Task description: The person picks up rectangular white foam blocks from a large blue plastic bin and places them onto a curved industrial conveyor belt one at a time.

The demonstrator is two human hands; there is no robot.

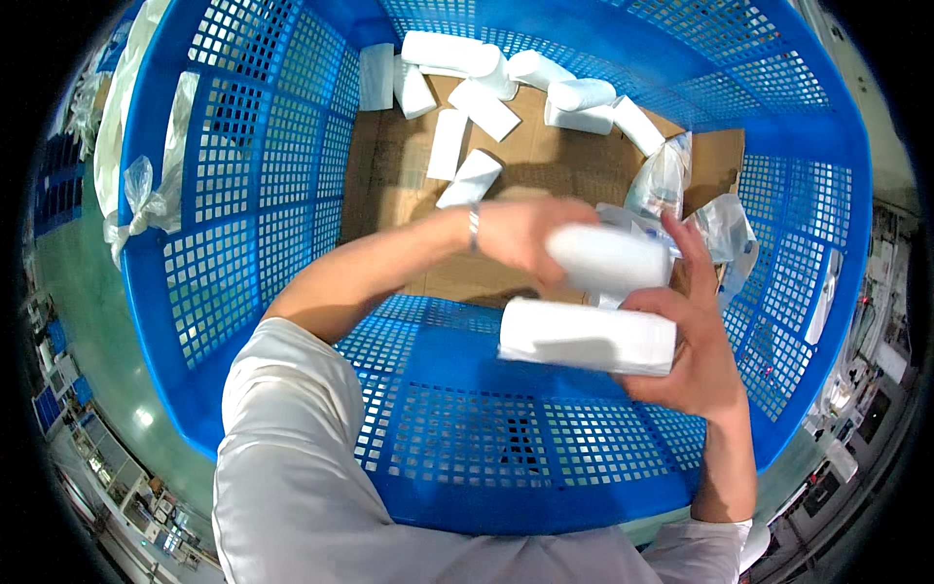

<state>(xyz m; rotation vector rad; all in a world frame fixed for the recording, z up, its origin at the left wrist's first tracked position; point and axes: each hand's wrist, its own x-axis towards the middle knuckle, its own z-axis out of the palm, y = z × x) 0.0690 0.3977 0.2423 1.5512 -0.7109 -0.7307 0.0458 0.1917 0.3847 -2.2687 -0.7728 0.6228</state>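
My left hand (533, 238) reaches across and is closed at the left end of a white oblong pack (613, 259), which is smeared by motion. Below it, a second white oblong pack (584, 331) lies in my right hand (693, 341), gripped at its right end. One finger of the right hand stretches up beside the end of the upper pack; whether it touches is unclear. Both packs are held over the inside of a large blue plastic basket (457, 428). What the packs contain does not show.
Several similar white packs (484, 109) lie loose on brown cardboard (389, 185) in the basket's bottom, mostly along the far side. Clear plastic bags (725, 229) sit at the right inside. A knotted plastic bag (146, 200) hangs at the left rim.
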